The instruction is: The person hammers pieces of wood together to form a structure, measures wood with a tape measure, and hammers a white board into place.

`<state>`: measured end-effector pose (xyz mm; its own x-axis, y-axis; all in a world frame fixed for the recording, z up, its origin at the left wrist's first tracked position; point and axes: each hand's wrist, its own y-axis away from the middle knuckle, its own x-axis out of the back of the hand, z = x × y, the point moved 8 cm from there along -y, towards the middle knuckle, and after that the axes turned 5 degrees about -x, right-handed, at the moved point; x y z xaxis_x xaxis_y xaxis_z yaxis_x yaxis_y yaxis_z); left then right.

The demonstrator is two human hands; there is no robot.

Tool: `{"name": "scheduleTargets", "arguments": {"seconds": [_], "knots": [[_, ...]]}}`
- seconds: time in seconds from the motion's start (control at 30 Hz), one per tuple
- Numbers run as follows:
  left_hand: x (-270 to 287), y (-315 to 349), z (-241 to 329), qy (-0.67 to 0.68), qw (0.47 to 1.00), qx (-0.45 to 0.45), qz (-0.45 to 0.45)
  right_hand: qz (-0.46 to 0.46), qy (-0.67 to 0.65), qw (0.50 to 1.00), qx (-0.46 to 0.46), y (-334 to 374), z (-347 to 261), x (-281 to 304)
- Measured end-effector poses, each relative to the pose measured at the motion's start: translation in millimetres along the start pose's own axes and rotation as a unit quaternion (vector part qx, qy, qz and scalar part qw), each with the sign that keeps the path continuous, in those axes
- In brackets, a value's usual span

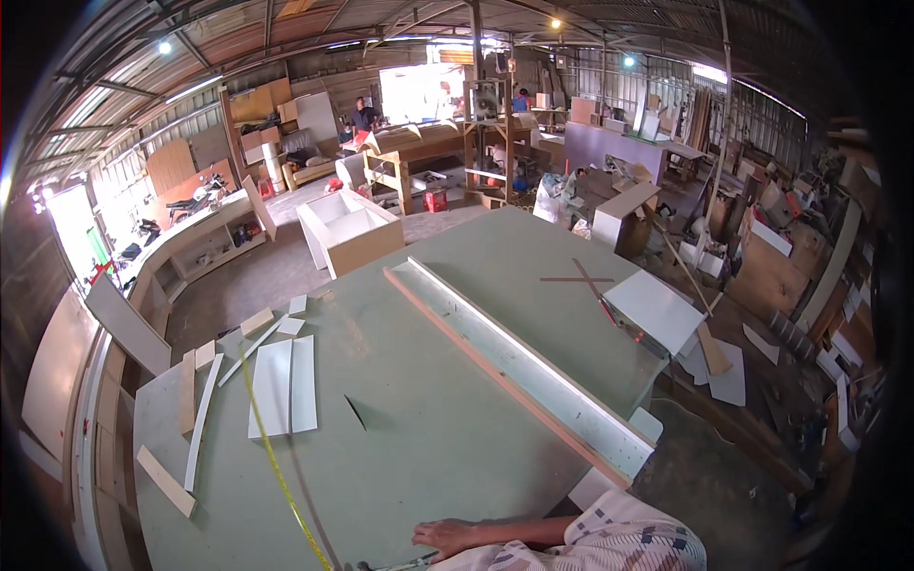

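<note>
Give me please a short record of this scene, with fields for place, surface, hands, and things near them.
place: large workshop with a metal roof
surface: wide green table
visible hand: rests flat on the table at the lower edge; which hand it is cannot be told
near the hand: yellow tape measure stretched across the table
other things: long white channel board, white panel offcuts, wood strips
people: a person far at the back

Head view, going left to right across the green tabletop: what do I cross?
Wooden strips at the left edge → white flat panels → yellow tape measure line → dark slot in the green tabletop → long white channel with wooden edge → white board at the right edge.
</note>
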<state>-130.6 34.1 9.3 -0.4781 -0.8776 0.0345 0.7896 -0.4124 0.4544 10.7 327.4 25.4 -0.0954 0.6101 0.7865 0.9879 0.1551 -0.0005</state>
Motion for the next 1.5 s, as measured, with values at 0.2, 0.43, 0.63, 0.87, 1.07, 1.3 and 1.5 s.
{"name": "scheduleTargets", "arguments": {"seconds": [0.2,0.43,0.63,0.87,1.07,1.3,1.5], "knots": [[45,-48,-58,-0.147,0.957,-0.005,0.251,-0.089,0.043,0.995,0.018,3,-30,-32],[0,-4,5,-0.451,0.77,-0.046,0.449,-0.145,-0.061,0.977,-0.145,44,-34,-1],[-18,2,5,-0.494,0.761,0.031,0.419,0.121,-0.145,0.958,-0.217,173,5,71],[-134,28,26,-0.523,0.677,-0.23,0.464,0.319,-0.332,0.845,-0.273,352,11,135],[-396,31,15,-0.333,0.858,-0.343,0.188,0.392,-0.43,0.722,-0.374,494,24,125],[-606,42,-4,-0.346,0.914,-0.212,0.019,0.409,-0.454,0.669,-0.423,611,48,120],[-675,25,10,-0.364,0.912,-0.191,0.011,0.429,-0.422,0.684,-0.413,631,79,155]]}}
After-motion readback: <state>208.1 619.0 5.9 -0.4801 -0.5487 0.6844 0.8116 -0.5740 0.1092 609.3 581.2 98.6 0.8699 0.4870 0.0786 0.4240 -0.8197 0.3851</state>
